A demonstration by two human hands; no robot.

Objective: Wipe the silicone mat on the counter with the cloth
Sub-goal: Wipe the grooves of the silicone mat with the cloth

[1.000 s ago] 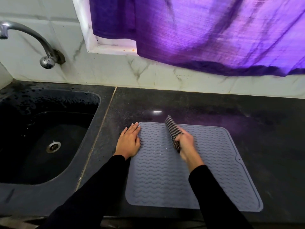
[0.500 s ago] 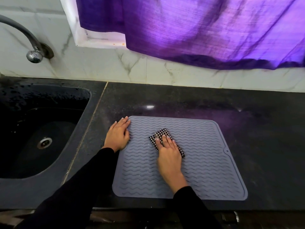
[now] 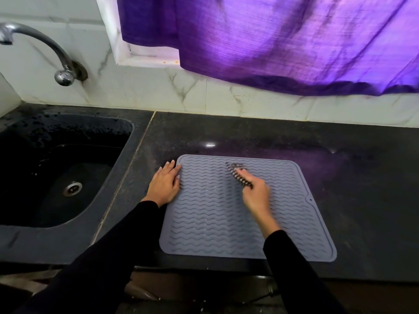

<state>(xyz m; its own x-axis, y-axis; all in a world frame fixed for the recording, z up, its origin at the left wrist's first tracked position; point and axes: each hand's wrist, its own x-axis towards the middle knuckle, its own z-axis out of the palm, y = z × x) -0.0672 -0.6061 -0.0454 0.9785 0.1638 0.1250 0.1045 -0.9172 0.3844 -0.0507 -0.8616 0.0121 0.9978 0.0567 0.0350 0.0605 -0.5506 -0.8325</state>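
Sleeves are reaching up from the bottom of the frame; the left hand (image 3: 165, 186) is lying flat, fingers spread, pinning the silicone mat (image 3: 217, 225) at its upper-left edge, mid-frame on the dark counter (image 3: 362, 200). The right hand (image 3: 256, 193) is gripping the bunched checked cloth (image 3: 239, 175), blurred, over the mat's upper middle. Wiping is looking underway, with the lower mat seemingly remaining. No writing is showing.

Dim; backlit curtain (image 3: 283, 41); right hand (image 3: 256, 196) blurred.

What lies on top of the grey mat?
On the mat: the left hand at its edge, the right hand gripping a checked cloth. Mat beneath them is hidden.
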